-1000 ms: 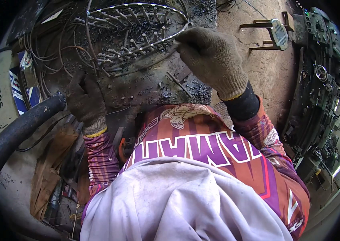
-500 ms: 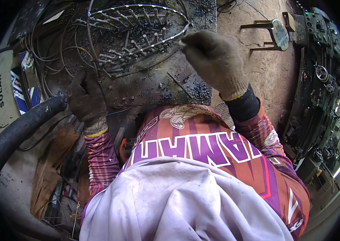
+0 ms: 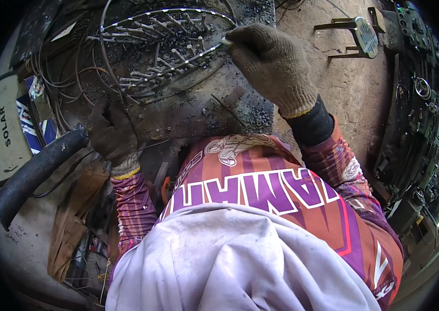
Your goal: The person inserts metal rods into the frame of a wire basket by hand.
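Note:
A pointed oval frame of bent metal rod [image 3: 170, 11] lies on the dark worktable [image 3: 178, 120], with pale marks spaced along its rim. Several short metal rods [image 3: 158, 27] stick out inside it. My right hand [image 3: 276, 67], in a grey-brown knitted glove, is at the frame's right end, its fingers pinched on a small pale piece [image 3: 225, 41] like a chalk stub. Only the tip of that piece shows. My left hand [image 3: 111, 127], in a darker glove, is curled closed by the table's near left edge. What it holds, if anything, is hidden.
Loose cables [image 3: 48, 78] coil at the left, near a thick black pipe [image 3: 38, 173] and a beige box [image 3: 7, 129]. Dark grit and a thin rod [image 3: 228, 110] lie on the table. A stool [image 3: 365, 37] stands right, before dark machinery [image 3: 416, 119].
My right hand has moved a little up and left along the frame's rim with the pale piece. The view has shifted slightly. My left hand stays curled in nearly the same place.

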A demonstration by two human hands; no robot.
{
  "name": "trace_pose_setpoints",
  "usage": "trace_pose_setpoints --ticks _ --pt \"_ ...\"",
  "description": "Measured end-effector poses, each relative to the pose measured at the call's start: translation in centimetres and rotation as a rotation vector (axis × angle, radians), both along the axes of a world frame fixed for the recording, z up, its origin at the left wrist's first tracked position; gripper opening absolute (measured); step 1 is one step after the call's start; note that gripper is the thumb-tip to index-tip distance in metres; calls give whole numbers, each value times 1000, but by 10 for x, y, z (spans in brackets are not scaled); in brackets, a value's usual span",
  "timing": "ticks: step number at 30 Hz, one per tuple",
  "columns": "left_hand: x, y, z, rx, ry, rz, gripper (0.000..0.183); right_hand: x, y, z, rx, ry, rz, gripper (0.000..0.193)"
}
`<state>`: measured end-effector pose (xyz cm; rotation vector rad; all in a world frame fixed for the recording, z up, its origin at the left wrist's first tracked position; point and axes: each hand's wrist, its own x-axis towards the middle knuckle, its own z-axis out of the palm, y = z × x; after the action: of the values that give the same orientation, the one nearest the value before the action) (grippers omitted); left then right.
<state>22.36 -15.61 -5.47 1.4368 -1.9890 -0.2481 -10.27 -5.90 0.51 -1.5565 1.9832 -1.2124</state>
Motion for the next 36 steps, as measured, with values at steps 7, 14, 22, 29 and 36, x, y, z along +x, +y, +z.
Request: trace_pose_setpoints --ticks 7,14,22,29,36 --pt "-6 0 6 62 -2 41 27 -3 5 15 163 113 109 16" --pt "-6 -1 7 -14 27 -8 27 -3 4 10 51 56 32 16" --pt "-4 2 7 51 -2 5 24 -2 10 7 150 104 137 18" --pt "-7 3 11 113 1 26 25 -14 15 -7 100 -150 -38 17" --pt "-6 2 8 64 -18 31 26 -16 5 -6 9 -43 -43 18"
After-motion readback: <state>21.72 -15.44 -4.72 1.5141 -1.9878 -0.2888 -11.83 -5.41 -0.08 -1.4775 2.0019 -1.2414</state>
